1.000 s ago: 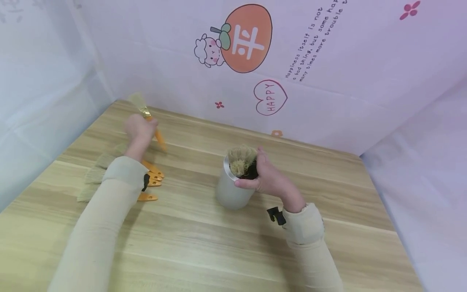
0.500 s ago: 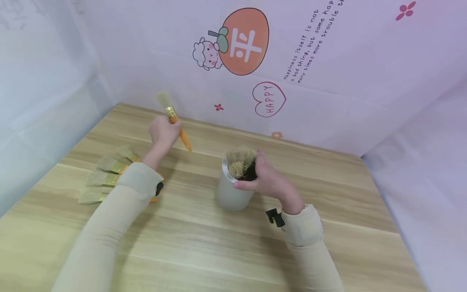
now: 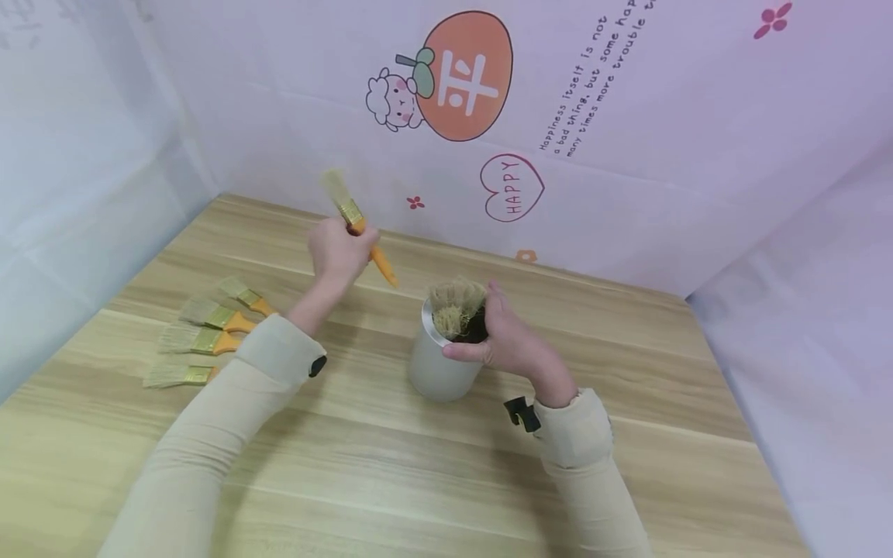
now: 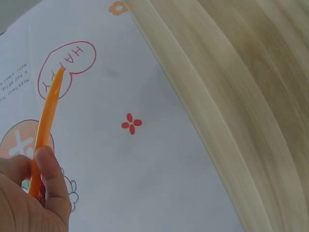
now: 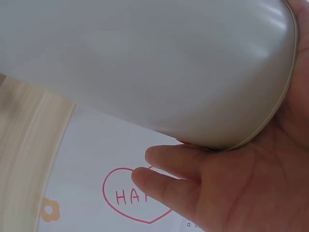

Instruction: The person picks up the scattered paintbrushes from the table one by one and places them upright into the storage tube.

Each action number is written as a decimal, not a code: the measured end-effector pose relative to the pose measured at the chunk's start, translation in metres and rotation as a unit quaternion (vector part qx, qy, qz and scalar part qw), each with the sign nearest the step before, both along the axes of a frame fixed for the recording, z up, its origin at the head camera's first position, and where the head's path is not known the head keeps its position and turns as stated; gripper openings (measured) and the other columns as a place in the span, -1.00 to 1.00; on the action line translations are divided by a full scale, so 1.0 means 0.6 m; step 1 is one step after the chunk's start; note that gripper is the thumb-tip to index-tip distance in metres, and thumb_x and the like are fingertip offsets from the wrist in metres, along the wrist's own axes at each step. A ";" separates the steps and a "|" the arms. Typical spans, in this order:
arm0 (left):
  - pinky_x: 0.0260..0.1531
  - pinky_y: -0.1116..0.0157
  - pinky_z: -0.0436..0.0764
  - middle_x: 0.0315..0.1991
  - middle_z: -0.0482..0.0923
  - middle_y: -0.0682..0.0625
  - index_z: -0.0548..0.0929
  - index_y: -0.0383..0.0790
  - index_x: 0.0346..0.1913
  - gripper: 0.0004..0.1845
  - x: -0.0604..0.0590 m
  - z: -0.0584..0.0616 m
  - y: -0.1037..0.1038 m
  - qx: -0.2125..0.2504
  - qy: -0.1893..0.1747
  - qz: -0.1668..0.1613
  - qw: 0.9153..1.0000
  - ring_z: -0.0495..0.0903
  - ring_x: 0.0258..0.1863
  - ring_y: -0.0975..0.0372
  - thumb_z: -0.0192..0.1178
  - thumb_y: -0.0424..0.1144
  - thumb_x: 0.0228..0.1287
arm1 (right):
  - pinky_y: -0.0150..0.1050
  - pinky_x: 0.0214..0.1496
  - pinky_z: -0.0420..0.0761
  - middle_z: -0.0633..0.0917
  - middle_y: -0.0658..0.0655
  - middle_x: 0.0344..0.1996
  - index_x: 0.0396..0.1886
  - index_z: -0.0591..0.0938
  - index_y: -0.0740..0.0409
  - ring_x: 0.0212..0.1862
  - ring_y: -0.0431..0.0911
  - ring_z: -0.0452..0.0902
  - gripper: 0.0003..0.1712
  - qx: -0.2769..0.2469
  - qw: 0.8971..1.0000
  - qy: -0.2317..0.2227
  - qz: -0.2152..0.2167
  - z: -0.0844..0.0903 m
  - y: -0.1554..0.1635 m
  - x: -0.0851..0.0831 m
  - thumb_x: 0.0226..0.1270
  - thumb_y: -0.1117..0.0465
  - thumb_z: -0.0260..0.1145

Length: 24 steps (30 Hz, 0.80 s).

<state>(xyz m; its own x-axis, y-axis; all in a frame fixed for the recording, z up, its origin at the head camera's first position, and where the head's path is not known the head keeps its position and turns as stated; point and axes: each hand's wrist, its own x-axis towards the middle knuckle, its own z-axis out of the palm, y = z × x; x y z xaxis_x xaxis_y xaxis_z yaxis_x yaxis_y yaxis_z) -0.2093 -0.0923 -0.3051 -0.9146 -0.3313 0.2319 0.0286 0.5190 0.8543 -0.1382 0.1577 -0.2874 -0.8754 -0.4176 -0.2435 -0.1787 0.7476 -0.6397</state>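
My left hand [image 3: 338,252] grips a paintbrush [image 3: 381,262] by its orange handle, above the back of the table. Its pale bristles point up and left; the handle end slants down to the right. The left wrist view shows thumb and fingers pinching the handle [image 4: 50,113]. My right hand [image 3: 516,345] holds the rim of a grey cylindrical cup [image 3: 443,372], thumb in front and fingers at the far side. Pale bristles [image 3: 453,306] stick up inside the cup; their handles are hidden. In the right wrist view the palm lies against the cup [image 5: 145,63].
Several paintbrushes [image 3: 198,341] with orange handles lie fanned out on the left of the wooden table [image 3: 391,480], partly covered by the left sleeve [image 3: 209,434]. A white printed cloth [image 3: 300,116] rises along the table's back edge, and plain cloth hangs at both sides.
My left hand has carried the paintbrush to the right, away from the fanned brushes and closer to the cup. The right hand has stayed on the cup.
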 end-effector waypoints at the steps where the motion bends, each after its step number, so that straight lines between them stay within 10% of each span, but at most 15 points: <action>1: -0.78 0.53 0.42 -0.68 0.59 -0.12 0.61 -0.34 -0.56 -0.77 0.001 0.001 0.004 0.007 0.001 -0.005 1.000 0.39 -0.81 0.43 0.11 -0.27 0.14 | 0.14 0.54 -0.15 -0.37 0.38 0.51 0.50 -0.27 0.37 0.56 0.18 -0.46 0.39 0.000 1.000 0.001 0.000 0.000 0.000 0.000 0.05 -0.10 0.49; 24: -0.77 0.51 0.41 -0.53 0.67 -0.24 0.64 -0.41 -0.43 -0.77 0.066 0.069 0.041 0.020 0.082 -0.072 0.994 0.57 -0.67 0.21 0.17 -0.26 0.21 | 0.15 0.54 -0.17 -0.28 0.39 0.51 0.49 -0.12 0.35 0.56 0.14 -0.51 0.29 -0.010 1.000 0.010 0.003 -0.002 0.000 -0.002 0.05 -0.07 0.50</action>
<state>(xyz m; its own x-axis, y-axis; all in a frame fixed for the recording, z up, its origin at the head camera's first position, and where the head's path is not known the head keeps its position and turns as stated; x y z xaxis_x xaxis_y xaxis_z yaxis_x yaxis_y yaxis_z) -0.1700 -0.0678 -0.2639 -0.9041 -0.2123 0.3708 0.2402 0.4652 0.8520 -0.1396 0.1577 -0.2884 -0.8774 -0.4280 -0.2169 -0.1965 0.7329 -0.6514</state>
